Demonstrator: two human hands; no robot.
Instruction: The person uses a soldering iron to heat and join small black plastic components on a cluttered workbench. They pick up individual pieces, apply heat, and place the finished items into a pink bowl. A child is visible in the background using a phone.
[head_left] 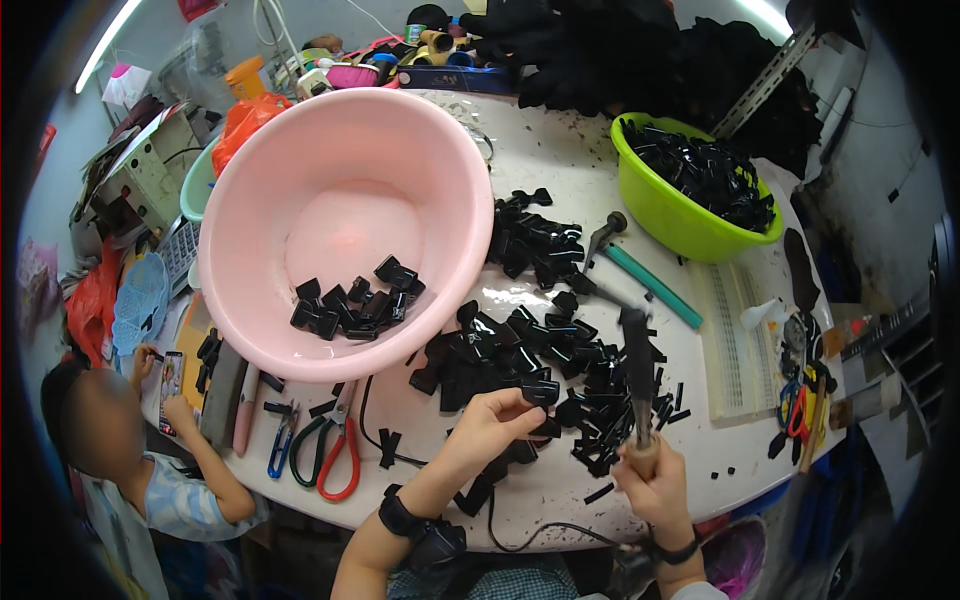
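My left hand point(490, 425) pinches a small black plastic piece point(540, 392) at the near edge of a heap of black plastic pieces point(530, 345) on the white table point(560, 150). My right hand point(655, 480) grips the wooden handle of a dark-bladed tool point(637, 375), held upright just right of that piece. A big pink basin point(340, 150) holding several black pieces point(355, 300) tilts at the left of the heap.
A green bowl point(660, 215) full of black pieces stands at the back right. A hammer with a teal handle point(650, 283) lies beside it. Red-handled pliers point(335, 445) and blue snips point(280, 445) lie at the front left. A person holding a phone point(170, 385) sits at the lower left.
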